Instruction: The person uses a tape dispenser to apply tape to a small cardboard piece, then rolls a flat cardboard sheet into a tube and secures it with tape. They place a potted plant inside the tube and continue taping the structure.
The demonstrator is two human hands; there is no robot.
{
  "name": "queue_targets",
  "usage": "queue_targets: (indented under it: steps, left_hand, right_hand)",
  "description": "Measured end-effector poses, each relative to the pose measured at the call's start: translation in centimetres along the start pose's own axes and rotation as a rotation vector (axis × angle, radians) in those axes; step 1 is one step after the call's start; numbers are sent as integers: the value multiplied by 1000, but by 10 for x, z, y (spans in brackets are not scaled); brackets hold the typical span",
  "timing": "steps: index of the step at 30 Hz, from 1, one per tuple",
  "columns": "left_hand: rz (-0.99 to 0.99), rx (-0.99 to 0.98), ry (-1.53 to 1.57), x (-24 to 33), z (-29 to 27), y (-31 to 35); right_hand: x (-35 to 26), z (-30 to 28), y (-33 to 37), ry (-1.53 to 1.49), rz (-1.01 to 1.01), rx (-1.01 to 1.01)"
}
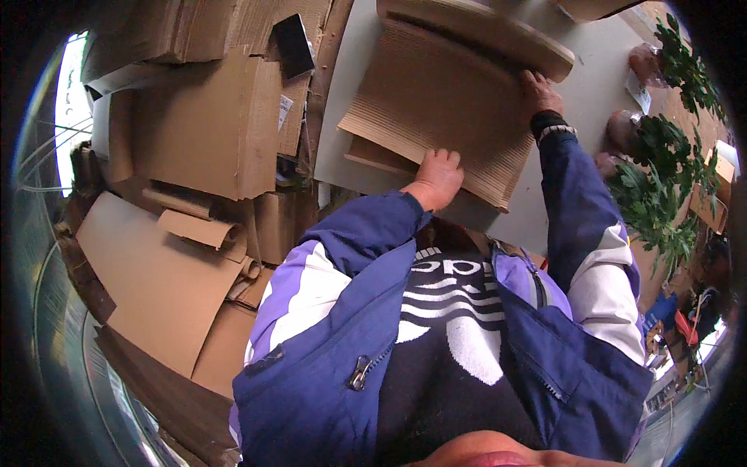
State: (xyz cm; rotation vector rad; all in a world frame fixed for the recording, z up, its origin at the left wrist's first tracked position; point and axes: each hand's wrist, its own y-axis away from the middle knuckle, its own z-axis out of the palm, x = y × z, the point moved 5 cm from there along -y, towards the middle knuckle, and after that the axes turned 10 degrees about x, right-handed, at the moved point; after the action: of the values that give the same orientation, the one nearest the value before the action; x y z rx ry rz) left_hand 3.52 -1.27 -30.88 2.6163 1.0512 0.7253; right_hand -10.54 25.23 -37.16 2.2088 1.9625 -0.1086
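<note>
A brown corrugated cardboard sheet (447,101) lies on the pale tabletop, its far part curled over into a roll (498,39). My left hand (440,177) is closed at the sheet's near edge, fingers bent over the ribbed surface and the thumb side hidden. At the far right, my right hand (541,93) grips the sheet's edge where the roll begins; its fingertips partly disappear against the cardboard. Beneath the sheet's left near corner, another flat cardboard piece (377,154) sticks out.
Stacked flat cardboard (202,128) rises to the left, with a dark flat rectangular object (293,47) on top. Lower left are a large cardboard sheet (156,280) and small curled offcuts (198,228). Leafy green plants (657,187) with wrapped bases line the table's right side.
</note>
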Motion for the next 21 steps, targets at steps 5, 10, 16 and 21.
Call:
queue_targets:
  steps: [5,10,16,21]
  left_hand:
    - [75,312,45,-17,5,7]
    - [283,677,103,-16,11,11]
    - [392,353,178,-12,57,36]
    - [242,176,461,-50,75,68]
  right_hand:
    - [-7,-12,-22,51,75,-50]
    - [0,-12,-46,186,93,-111]
    - [15,0,-69,173,117,-111]
    - [14,0,-76,259,26,-103]
